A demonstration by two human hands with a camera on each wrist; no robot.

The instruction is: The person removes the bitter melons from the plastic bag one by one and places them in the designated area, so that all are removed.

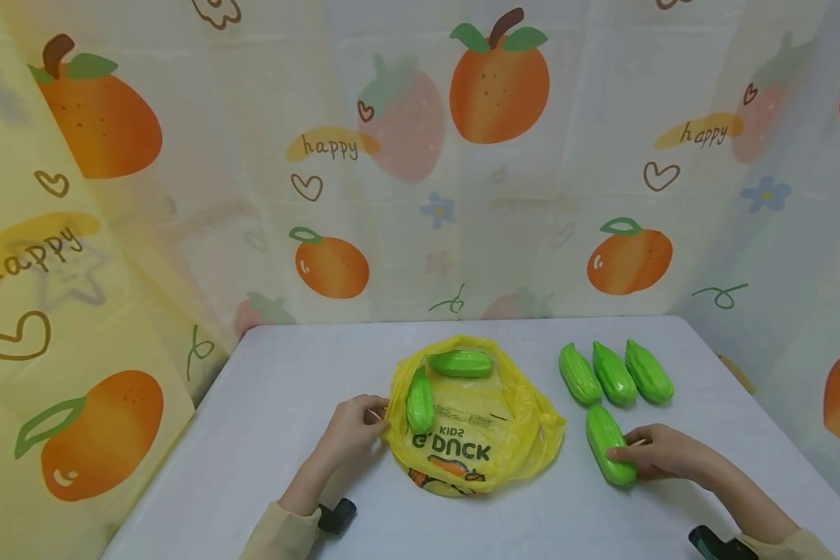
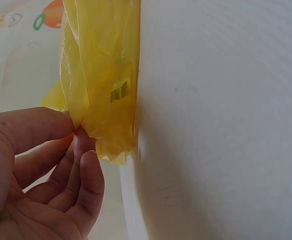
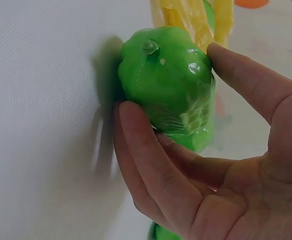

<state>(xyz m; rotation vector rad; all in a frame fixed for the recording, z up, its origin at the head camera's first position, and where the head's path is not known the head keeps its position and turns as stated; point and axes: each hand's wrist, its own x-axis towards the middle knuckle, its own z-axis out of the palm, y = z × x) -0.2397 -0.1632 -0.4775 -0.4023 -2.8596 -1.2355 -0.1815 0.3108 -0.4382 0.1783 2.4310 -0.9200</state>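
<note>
In the head view a yellow plastic bag (image 1: 525,455) lies mouth up, with printing on it. My left hand (image 1: 353,428) pinches the bag's left rim between thumb and fingers; the left wrist view shows the gathered plastic (image 2: 98,75). Inside the bag are two green ridged gourds, one lying crosswise (image 1: 462,363) at the back and another lengthwise (image 1: 420,400) at the left. My right hand (image 1: 665,453) grips another green gourd (image 1: 607,443) by its near end, right of the bag. In the right wrist view that gourd (image 3: 161,75) looks glossy, partly wrapped in clear film, with a small stem nub.
Three more green gourds, left (image 1: 579,373), middle (image 1: 614,373) and right (image 1: 649,372), lie side by side behind the held one. A white table (image 1: 301,358) carries everything. A fruit-printed curtain (image 1: 406,218) hangs behind the table and along its sides.
</note>
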